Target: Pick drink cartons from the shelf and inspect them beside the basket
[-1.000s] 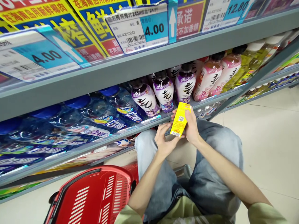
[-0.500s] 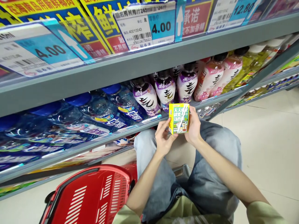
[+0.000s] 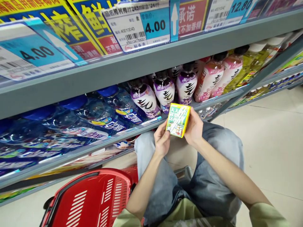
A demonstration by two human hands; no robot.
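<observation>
Between both hands is a small yellow and green carton [image 3: 178,120] with white lettering and shiny glare across its front. My left hand [image 3: 162,138] grips its left lower edge, thumb on the front corner. On the opposite side, my right hand [image 3: 193,127] closes around the right edge, its fingers partly hidden behind the carton. The carton is tilted above my knees, just in front of the shelf edge. Right behind it stand purple-labelled bottles [image 3: 165,94] on the shelf.
A red shopping basket [image 3: 94,195] stands on the floor at my left. Large blue-capped bottles [image 3: 106,110] fill the shelf's left part; pink-labelled bottles [image 3: 210,80] stand to the right. Above runs a grey shelf edge [image 3: 142,67] with price tags [image 3: 151,26].
The carton has turned in my hands: its yellow side now shows on the right rather than the left. My left thumb has moved up onto its front corner. The view has shifted slightly.
</observation>
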